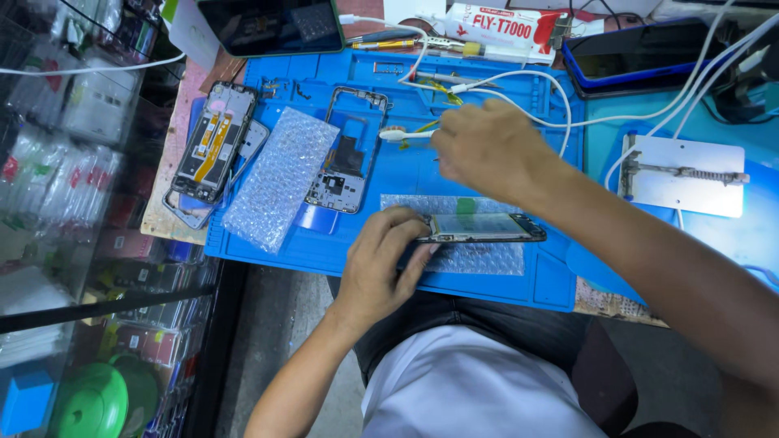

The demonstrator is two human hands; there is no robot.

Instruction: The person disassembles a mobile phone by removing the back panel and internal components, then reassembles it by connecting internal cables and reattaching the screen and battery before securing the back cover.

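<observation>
Blue mat point(487, 174) covers most of the surface, its far edge lined with small trays and its near edge over the person's lap. On the left of the mat lies a sheet of bubble wrap point(280, 178), tilted, and just beside it to the right a bare phone frame point(347, 154), back up, with its inner parts showing. Further left, half off the mat, an opened phone point(213, 144) with yellow ribbon cables rests on another flat piece. Near the front edge a second, smaller piece of wrap point(479, 258) lies flat, and above it is the screen point(485, 228), a thin dark panel held level, long side across the view. The left hand point(381, 264) grips the screen's left end, its fingers point(410, 235) curled narrowly around the edge, thumb underneath. The right hand point(487, 150) hovers over the middle of the mat, beyond the screen, its fingers closed on the handle of a toothbrush point(402, 135) whose white head points left, near the frame's upper right corner. White cables point(560, 113) loop across the mat behind that hand. At the far edge stand a tablet point(272, 26), a glue tube point(499, 28) and a dark phone point(641, 53); a white plate point(682, 174) lies to the right.
</observation>
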